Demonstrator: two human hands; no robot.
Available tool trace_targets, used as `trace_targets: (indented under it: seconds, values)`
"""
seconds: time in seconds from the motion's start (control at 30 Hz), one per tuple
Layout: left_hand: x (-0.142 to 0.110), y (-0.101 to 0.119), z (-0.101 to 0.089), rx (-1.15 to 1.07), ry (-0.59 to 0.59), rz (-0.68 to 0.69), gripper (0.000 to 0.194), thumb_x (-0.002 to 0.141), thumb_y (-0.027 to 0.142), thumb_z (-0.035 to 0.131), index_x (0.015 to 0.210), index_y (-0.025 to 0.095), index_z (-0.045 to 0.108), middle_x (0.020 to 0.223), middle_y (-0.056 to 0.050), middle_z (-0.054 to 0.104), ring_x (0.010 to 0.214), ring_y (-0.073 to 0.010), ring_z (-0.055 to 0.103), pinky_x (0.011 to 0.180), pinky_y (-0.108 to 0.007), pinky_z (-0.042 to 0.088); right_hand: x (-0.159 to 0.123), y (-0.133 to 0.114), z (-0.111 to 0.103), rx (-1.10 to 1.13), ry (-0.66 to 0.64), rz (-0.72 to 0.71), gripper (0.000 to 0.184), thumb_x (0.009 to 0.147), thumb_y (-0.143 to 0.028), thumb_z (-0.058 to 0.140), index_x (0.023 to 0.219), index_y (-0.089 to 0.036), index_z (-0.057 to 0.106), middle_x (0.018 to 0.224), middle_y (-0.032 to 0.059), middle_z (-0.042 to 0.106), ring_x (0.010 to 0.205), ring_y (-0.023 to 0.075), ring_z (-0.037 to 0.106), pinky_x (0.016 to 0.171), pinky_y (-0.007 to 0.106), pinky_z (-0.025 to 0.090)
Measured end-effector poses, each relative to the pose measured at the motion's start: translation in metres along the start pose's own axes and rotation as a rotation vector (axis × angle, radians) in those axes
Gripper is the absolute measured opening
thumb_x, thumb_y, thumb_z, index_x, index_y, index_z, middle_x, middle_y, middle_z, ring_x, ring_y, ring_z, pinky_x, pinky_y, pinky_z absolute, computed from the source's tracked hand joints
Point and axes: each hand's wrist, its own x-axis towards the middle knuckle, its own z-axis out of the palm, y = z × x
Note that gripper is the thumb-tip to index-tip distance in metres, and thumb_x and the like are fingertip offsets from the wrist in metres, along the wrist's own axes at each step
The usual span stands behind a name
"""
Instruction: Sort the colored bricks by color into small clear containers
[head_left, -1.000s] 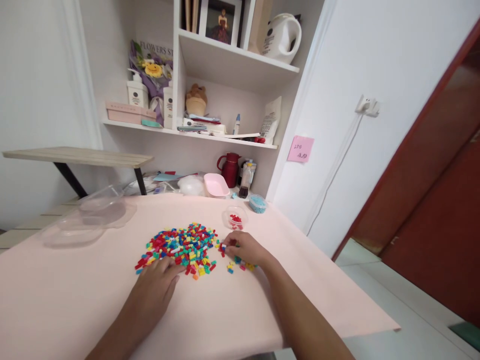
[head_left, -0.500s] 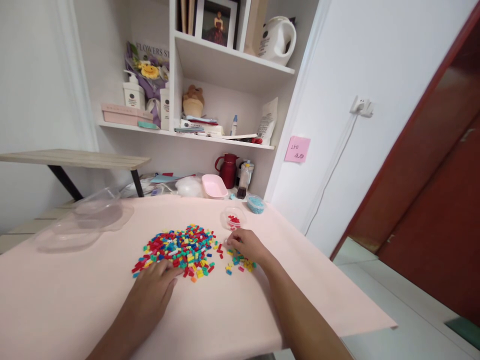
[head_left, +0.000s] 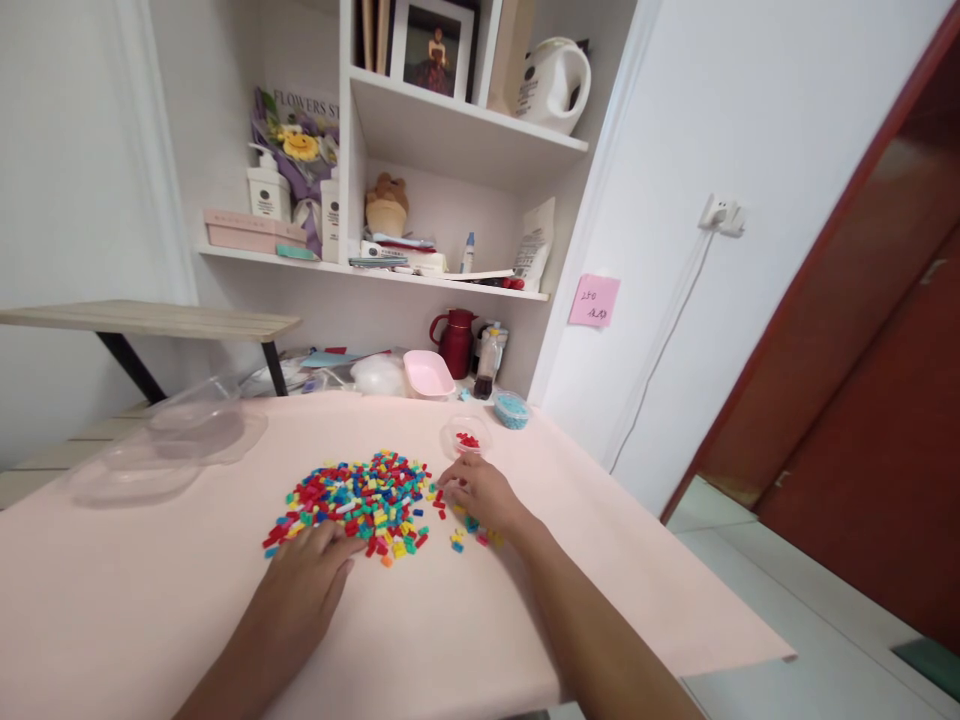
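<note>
A heap of small toy building bricks [head_left: 360,490] in many colours lies spread on the pink tablecloth [head_left: 420,640]. My left hand [head_left: 311,560] rests at the heap's near left edge, fingers stretched out and nothing seen in them. Over the gap right of the heap hovers my right hand [head_left: 476,490], its fingers bent and somewhat apart, close to a few loose red bricks [head_left: 439,503]. It partly covers a smaller group of mixed bricks [head_left: 457,541]. Just beyond it stands a small clear tub [head_left: 484,425] with red bricks [head_left: 468,440] inside.
Clear plastic containers [head_left: 142,470] lie at the left. Along the back are a pink basin [head_left: 429,374], a red thermos jug [head_left: 456,345], a bottle [head_left: 487,362] and a tub of blue pieces [head_left: 511,410]. A small wooden stand [head_left: 165,318] and shelves [head_left: 450,280] rise behind.
My right hand has shifted slightly left, toward the heap, and now covers more of the small mixed group. The left hand stays in place.
</note>
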Motion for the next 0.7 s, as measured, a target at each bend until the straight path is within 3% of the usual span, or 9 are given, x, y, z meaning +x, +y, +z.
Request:
trace_targets:
  seconds: [0.2, 0.37, 0.47, 0.57, 0.7]
  values:
    - [0.002, 0.003, -0.002, 0.019, -0.03, -0.022, 0.035, 0.09, 0.023, 0.041, 0.107, 0.03, 0.071, 0.103, -0.005, 0.066, 0.101, -0.0229, 0.06, 0.088, -0.041, 0.046, 0.003, -0.008, -0.001, -0.143, -0.102, 0.103, 0.015, 0.079, -0.022, 0.066, 0.093, -0.025, 0.073, 0.096, 0.0029, 0.065, 0.084, 0.0159, 0.059, 0.072, 0.025, 0.04]
    - [0.002, 0.001, 0.0, 0.016, -0.017, -0.006, 0.036, 0.09, 0.024, 0.04, 0.108, 0.031, 0.071, 0.101, -0.005, 0.067, 0.098, -0.0231, 0.061, 0.087, -0.042, 0.048, 0.004, -0.006, -0.001, -0.113, -0.085, 0.139, 0.011, 0.076, -0.021, 0.068, 0.085, -0.024, 0.073, 0.093, 0.0025, 0.067, 0.083, 0.0158, 0.06, 0.072, 0.024, 0.04]
    - [0.002, -0.002, 0.002, 0.019, -0.005, 0.002, 0.036, 0.09, 0.024, 0.041, 0.109, 0.031, 0.071, 0.103, -0.006, 0.067, 0.1, -0.0234, 0.062, 0.088, -0.043, 0.048, 0.003, 0.002, -0.002, 0.053, 0.008, 0.146, 0.008, 0.077, -0.022, 0.065, 0.08, -0.022, 0.072, 0.088, 0.0022, 0.069, 0.079, 0.0155, 0.061, 0.071, 0.024, 0.042]
    - [0.002, -0.003, 0.003, 0.019, 0.004, -0.001, 0.035, 0.089, 0.025, 0.044, 0.109, 0.033, 0.071, 0.105, -0.006, 0.069, 0.102, -0.0231, 0.063, 0.091, -0.043, 0.049, 0.007, 0.012, -0.008, 0.26, 0.212, 0.226, 0.013, 0.08, -0.026, 0.06, 0.078, -0.019, 0.071, 0.078, 0.0013, 0.069, 0.072, 0.0155, 0.061, 0.067, 0.024, 0.044]
    - [0.002, -0.006, 0.007, 0.02, 0.027, 0.006, 0.033, 0.088, 0.026, 0.046, 0.106, 0.034, 0.072, 0.103, -0.005, 0.071, 0.099, -0.0228, 0.065, 0.087, -0.041, 0.052, 0.024, 0.024, -0.025, 0.278, 0.387, 0.333, 0.02, 0.081, -0.032, 0.057, 0.077, -0.019, 0.071, 0.071, 0.0018, 0.068, 0.065, 0.0167, 0.061, 0.061, 0.026, 0.046]
